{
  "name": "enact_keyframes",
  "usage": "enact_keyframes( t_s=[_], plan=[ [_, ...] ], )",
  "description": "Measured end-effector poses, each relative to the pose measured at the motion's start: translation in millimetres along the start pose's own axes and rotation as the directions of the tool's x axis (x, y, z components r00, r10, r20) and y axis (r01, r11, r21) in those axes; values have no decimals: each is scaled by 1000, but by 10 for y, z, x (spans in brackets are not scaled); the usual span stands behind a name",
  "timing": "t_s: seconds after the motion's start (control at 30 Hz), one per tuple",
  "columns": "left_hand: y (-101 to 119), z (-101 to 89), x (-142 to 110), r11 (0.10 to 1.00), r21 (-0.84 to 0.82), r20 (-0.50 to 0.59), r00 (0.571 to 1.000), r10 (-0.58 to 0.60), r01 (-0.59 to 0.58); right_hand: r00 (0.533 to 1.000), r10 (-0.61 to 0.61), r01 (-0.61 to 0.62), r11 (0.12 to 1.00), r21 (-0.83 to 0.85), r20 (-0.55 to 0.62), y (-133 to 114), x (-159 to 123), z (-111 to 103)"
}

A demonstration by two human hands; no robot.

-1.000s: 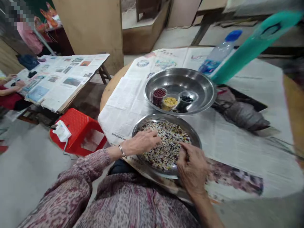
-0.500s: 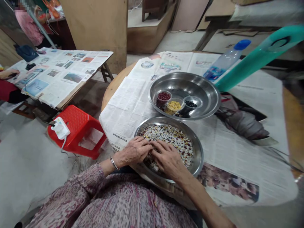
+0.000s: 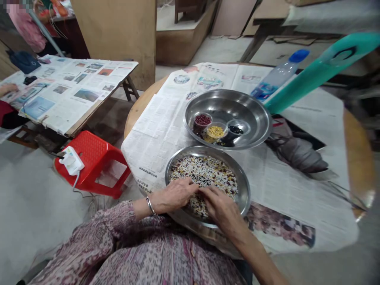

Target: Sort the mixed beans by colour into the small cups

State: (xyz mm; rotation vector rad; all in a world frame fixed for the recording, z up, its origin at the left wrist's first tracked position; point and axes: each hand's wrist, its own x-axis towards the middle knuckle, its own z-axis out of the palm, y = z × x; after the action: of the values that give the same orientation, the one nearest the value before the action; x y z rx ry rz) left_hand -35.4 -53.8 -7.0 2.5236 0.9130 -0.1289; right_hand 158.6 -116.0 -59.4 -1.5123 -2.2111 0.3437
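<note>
Two bare hands are seen from above, resting in a mix of beans and grains. The mix of white, dark, red and yellow grains is spread in a shallow steel bowl, which sits at the near edge of a newspaper-covered round wooden table. The left hand, with a metal bangle at its wrist, lies low over the near-left part of the mix. The right hand is angled in from the right, its fingertips almost meeting those of the left hand. Both hands are relaxed and half open, with the fingers curved down onto the grains — whether any are pinched cannot be told.

Just beyond, a larger steel bowl holds three small cups: red beans, yellow grains and black beans. A plastic water bottle lies beside it, partly behind a blurred teal object. To the left, a red plastic stool carries a white plug adapter, and a co-worker's hand rests on a newspaper-covered table.
</note>
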Motion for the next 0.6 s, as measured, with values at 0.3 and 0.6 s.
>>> enact_keyframes(
  t_s=[0.3, 0.6],
  plan=[
    [33, -167, 677, 968, 206, -253, 948, 191, -140, 956, 205, -268, 904, -334, -210, 287, 404, -220],
    [-196, -203, 889, 962, 252, -189, 970, 152, -102, 971, 158, -169, 984, -47, -179, 150, 177, -116]
  ],
)
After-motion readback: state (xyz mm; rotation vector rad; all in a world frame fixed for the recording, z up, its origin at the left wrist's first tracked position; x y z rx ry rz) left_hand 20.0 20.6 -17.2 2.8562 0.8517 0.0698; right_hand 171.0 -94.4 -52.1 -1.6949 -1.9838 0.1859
